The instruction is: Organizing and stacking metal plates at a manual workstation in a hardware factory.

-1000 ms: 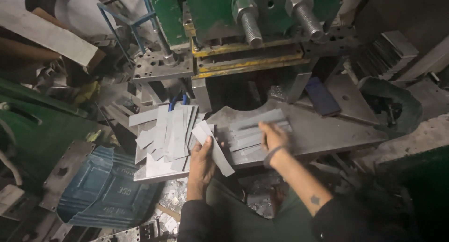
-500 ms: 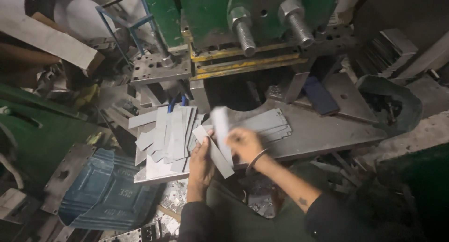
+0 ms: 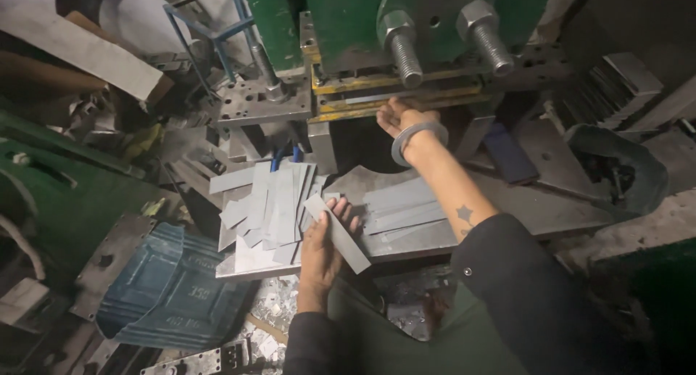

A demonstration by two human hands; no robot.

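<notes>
Grey metal strip (image 3: 338,233) lies slantwise across the left hand (image 3: 321,250), whose grip is closed on it, fingers curled over its upper end. Just left of that grip, a loose pile of similar strips (image 3: 267,204) covers the steel tabletop (image 3: 428,237); to its right lies a flatter stack of strips (image 3: 403,207). The right hand (image 3: 401,119), a bangle at the wrist, reaches well beyond, into the slot of the green press (image 3: 406,27) under two large bolts. Its fingers look spread, though whether they pinch anything there is hard to tell.
</notes>
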